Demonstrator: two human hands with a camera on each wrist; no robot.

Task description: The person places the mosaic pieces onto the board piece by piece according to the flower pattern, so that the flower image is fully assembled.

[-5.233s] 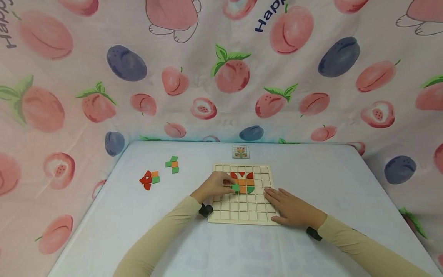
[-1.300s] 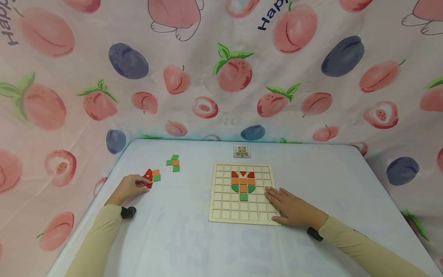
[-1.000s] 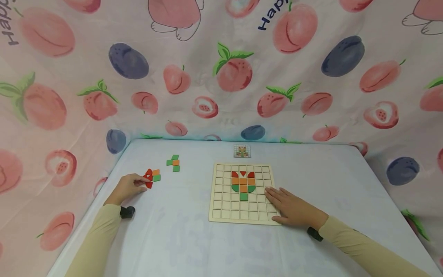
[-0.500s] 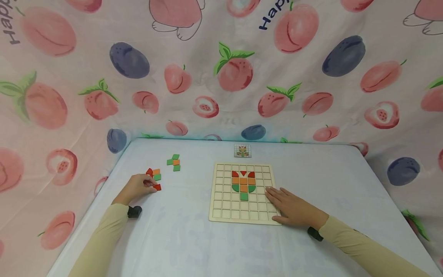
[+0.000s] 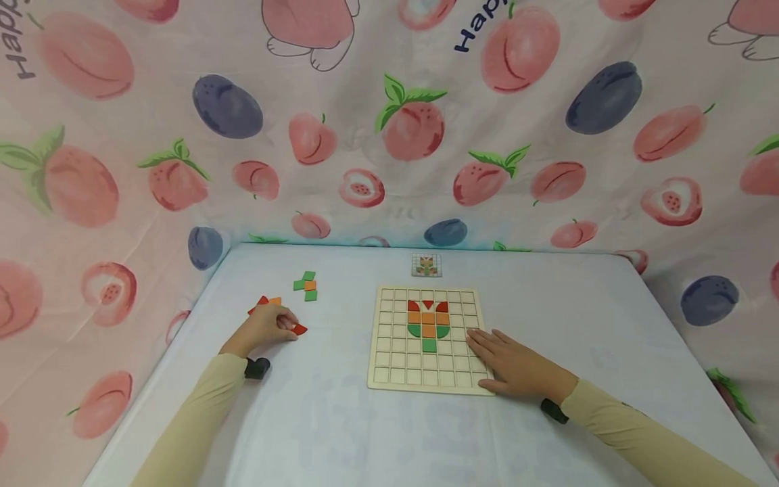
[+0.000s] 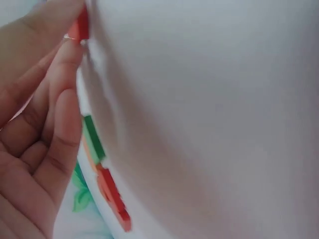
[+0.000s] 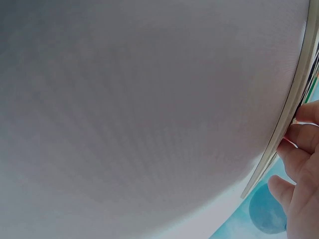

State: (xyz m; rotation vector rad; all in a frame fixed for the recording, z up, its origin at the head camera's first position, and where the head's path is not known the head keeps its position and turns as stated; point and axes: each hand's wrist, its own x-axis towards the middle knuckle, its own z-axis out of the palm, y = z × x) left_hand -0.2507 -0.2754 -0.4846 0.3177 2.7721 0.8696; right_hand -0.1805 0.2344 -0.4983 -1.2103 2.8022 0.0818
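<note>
My left hand (image 5: 268,329) pinches a red tile (image 5: 299,329) between thumb and fingertips, low over the white table left of the board. In the left wrist view, the red tile (image 6: 79,26) shows between the fingertips. My right hand (image 5: 517,365) rests with straight fingers on the right edge of a wooden grid board (image 5: 398,375). On the board, red pieces, orange squares (image 5: 429,331) and green pieces form a tulip shape, with a green square (image 5: 429,345) as its stem. Behind the left hand lie red tiles (image 5: 262,300) and an orange tile (image 5: 276,301), partly hidden.
A small pattern card (image 5: 427,265) with a similar flower lies behind the board. Several loose green tiles (image 5: 311,295) and an orange square (image 5: 310,285) lie at the table's back left. Fruit-printed cloth (image 5: 359,135) hangs behind and at the sides.
My left hand left the board, where the green stem square now lies, and went to the pile at left. It took a red tile there and has moved right with it. My right hand stayed put.
</note>
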